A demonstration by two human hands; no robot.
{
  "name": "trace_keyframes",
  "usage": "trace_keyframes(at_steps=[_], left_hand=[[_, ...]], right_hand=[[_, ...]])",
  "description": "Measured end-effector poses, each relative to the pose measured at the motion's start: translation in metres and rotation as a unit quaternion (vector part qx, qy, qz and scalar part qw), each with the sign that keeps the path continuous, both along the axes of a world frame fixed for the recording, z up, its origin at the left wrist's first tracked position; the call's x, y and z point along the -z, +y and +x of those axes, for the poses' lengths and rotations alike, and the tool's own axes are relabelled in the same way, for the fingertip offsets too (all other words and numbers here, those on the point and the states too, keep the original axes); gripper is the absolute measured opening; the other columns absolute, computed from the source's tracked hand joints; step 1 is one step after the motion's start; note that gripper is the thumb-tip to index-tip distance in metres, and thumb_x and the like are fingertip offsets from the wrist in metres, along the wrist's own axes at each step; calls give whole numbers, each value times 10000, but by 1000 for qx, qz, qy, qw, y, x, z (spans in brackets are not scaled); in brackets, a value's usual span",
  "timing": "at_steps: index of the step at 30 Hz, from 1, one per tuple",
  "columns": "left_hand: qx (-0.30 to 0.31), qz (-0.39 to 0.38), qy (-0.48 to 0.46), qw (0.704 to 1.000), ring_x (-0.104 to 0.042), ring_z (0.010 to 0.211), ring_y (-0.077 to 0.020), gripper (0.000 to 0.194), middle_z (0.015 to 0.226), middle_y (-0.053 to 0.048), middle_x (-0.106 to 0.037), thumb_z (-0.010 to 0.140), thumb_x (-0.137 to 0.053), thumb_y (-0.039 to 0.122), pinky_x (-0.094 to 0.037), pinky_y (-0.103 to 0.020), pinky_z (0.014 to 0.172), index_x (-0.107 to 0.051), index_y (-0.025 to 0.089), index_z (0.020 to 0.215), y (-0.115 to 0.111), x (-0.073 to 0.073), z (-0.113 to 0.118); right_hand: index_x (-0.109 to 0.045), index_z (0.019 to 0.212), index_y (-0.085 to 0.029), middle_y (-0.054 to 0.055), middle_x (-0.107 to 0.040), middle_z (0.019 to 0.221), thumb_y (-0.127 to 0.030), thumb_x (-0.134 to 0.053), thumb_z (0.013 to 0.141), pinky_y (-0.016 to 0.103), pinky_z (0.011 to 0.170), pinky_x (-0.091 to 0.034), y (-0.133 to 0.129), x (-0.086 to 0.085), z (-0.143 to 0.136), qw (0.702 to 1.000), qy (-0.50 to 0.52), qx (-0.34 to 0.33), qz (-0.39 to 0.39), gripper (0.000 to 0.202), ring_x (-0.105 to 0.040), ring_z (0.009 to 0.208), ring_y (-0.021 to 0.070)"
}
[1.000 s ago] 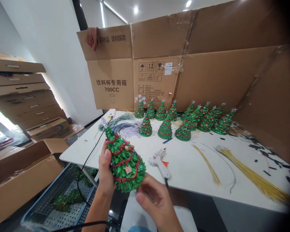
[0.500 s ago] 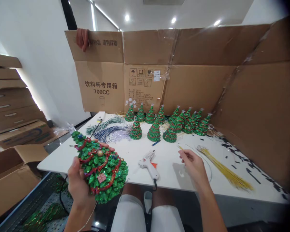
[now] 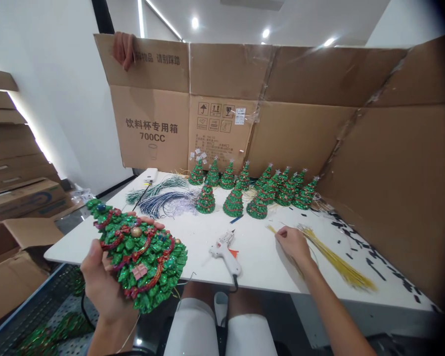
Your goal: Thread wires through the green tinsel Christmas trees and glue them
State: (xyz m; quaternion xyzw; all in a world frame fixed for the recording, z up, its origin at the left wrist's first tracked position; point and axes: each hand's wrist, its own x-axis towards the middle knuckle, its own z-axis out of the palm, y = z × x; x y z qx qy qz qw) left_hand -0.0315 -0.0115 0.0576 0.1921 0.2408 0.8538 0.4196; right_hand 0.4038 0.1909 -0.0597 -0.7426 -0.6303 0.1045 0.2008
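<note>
My left hand (image 3: pixel 109 282) is wrapped round a glittery green Christmas tree ornament (image 3: pixel 144 259), tilted with its tip to the upper left. Red garlands, gold balls and a pink gift-shaped piece decorate it, and thin wire hangs from its base. Low over the white table, my right hand (image 3: pixel 294 243) pinches a thin yellow wire (image 3: pixel 270 228), whose end sticks out past the fingertips. Just right of that hand lies a bundle of yellow wires (image 3: pixel 341 259). Between my hands a white hot glue gun (image 3: pixel 226 253) rests on the table, nozzle pointing away from me.
Several small decorated trees (image 3: pixel 232 201) stand at the back of the table (image 3: pixel 193 267). Green wires (image 3: pixel 155 188), blue wires (image 3: pixel 163 202) and black scraps (image 3: pixel 374 257) lie around. Cardboard walls (image 3: pixel 300 133) enclose the back and right. A blue crate (image 3: pixel 40 301) sits lower left.
My right hand has come down closer to the table, the yellow wire now showing clearly at its fingertips. The held tree has shifted left in view, along with a slight camera turn.
</note>
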Motion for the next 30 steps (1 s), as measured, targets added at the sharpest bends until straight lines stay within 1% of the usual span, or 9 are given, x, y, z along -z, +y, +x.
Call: trace_keyframes(at_steps=[5, 8, 12, 15, 20, 22, 24, 27, 30], left_hand=[[-10, -6, -3, 1000, -824, 995, -323, 548, 1098, -60, -870, 853, -825, 649, -731, -472, 881, -826, 225, 1201, 0, -3, 0], [-6, 13, -10, 1000, -826, 1055, -348, 519, 1116, -53, -871, 843, -847, 635, -708, -510, 964, -826, 248, 1190, 2, -3, 1], [16, 31, -25, 999, -824, 1115, -362, 495, 1116, -58, -871, 828, -882, 602, -689, -506, 1012, -829, 253, 1174, 2, -3, 3], [34, 24, -19, 999, -829, 1077, -354, 508, 1075, -68, -870, 813, -898, 600, -691, -507, 1006, -831, 243, 1169, 1, -4, 6], [1, -14, -2, 1000, -834, 975, -321, 518, 1073, -85, -870, 841, -839, 633, -706, -497, 967, -833, 198, 1123, -1, -7, 9], [10, -11, -7, 1000, -835, 1021, -343, 518, 1090, -81, -872, 830, -853, 633, -706, -505, 967, -831, 211, 1129, 0, -7, 9], [27, 2, -17, 999, -835, 1065, -362, 510, 1087, -72, -874, 820, -876, 613, -704, -511, 968, -829, 238, 1163, 0, -5, 8], [52, 7, -20, 998, -836, 1082, -371, 522, 1090, -80, -874, 827, -882, 588, -705, -504, 956, -824, 242, 1214, 0, -2, 7], [65, -6, -3, 998, -840, 1061, -372, 542, 1107, -94, -869, 863, -850, 586, -710, -492, 927, -817, 214, 1256, 0, -1, 8]], right_hand=[[-701, 1410, -216, 114, -713, 1440, -423, -749, 1083, 496, 1017, -658, -9, 3, -8, 999, -35, -19, 13, 391, -745, 1202, 275], [-705, 1398, -213, 113, -720, 1425, -423, -747, 1085, 493, 1014, -659, -16, -1, -12, 998, -44, -33, 38, 380, -747, 1191, 271], [-722, 1347, -202, 101, -745, 1358, -422, -744, 1087, 473, 986, -663, -24, -10, -19, 994, -46, -51, 81, 342, -758, 1136, 252], [-743, 1251, -191, 78, -769, 1244, -429, -739, 1089, 441, 945, -661, -29, -18, -23, 991, -42, -61, 110, 288, -761, 1050, 226], [-733, 974, -195, 42, -760, 969, -445, -688, 1082, 397, 863, -594, -34, -29, -32, 984, -16, -80, 159, 276, -699, 838, 200], [-695, 873, -222, 78, -754, 914, -424, -603, 1060, 412, 833, -543, -36, -35, -36, 978, 2, -79, 191, 290, -656, 771, 227], [-652, 855, -247, 119, -753, 924, -417, -538, 1016, 436, 833, -507, -40, -43, -41, 970, 23, -74, 230, 261, -645, 768, 262], [-599, 918, -266, 135, -745, 948, -438, -507, 999, 442, 855, -485, -49, -60, -51, 954, 58, -66, 288, 211, -658, 817, 294], [-592, 1018, -267, 126, -747, 959, -480, -522, 1042, 432, 852, -476, -63, -81, -65, 933, 100, -59, 342, 225, -667, 836, 296]])
